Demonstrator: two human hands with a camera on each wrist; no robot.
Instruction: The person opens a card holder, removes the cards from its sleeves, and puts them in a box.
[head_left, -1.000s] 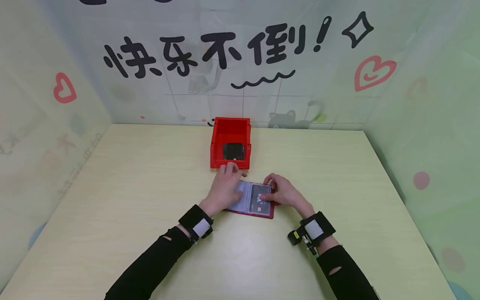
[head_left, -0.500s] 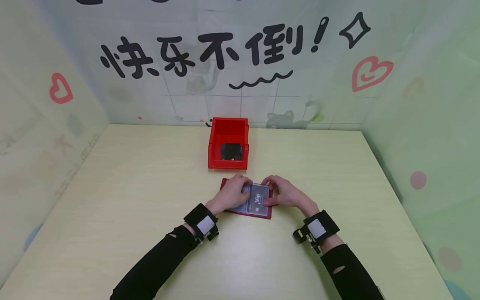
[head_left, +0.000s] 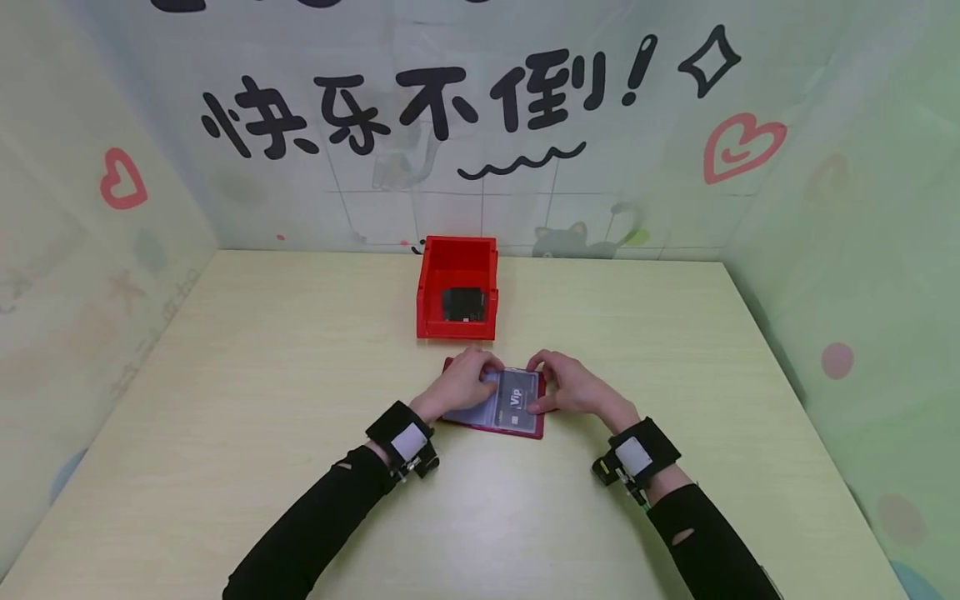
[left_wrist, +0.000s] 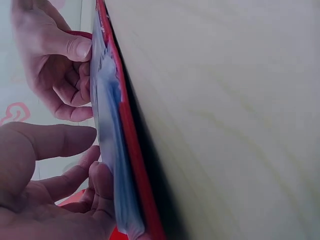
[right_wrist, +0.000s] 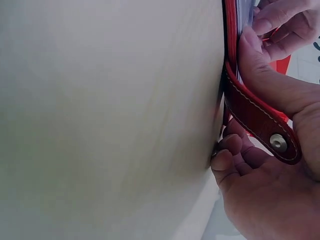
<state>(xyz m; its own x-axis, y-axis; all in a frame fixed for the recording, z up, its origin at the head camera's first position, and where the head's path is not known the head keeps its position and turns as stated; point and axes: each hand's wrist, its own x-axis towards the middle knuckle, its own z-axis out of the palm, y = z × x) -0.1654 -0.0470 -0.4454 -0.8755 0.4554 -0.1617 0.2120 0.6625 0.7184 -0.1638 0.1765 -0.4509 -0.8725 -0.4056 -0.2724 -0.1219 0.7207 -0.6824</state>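
Observation:
An open red card holder (head_left: 541, 426) lies on the table, its clear sleeves (left_wrist: 114, 150) showing bluish. A grey card (head_left: 515, 400) marked "Vip" sits in the right-hand sleeve. My left hand (head_left: 461, 386) rests over the left half, fingers bent, thumb and fingertips touching the sleeves near the card; in the left wrist view a gap separates thumb from fingers. At the right edge my right hand (head_left: 573, 387) grips the holder, thumb on top and fingers by its far edge. A red stitched strap (right_wrist: 255, 115) with a metal snap sticks out between them.
Behind the holder stands a red bin (head_left: 425, 312) with dark cards (head_left: 463, 304) inside. A printed cloth backdrop (head_left: 300, 208) closes off the back and sides of the pale wooden table (head_left: 262, 400).
My left hand has come back from the bin's front edge to the sleeves. The right thumb has shifted toward the card's edge. Over the last half second the hands have barely moved.

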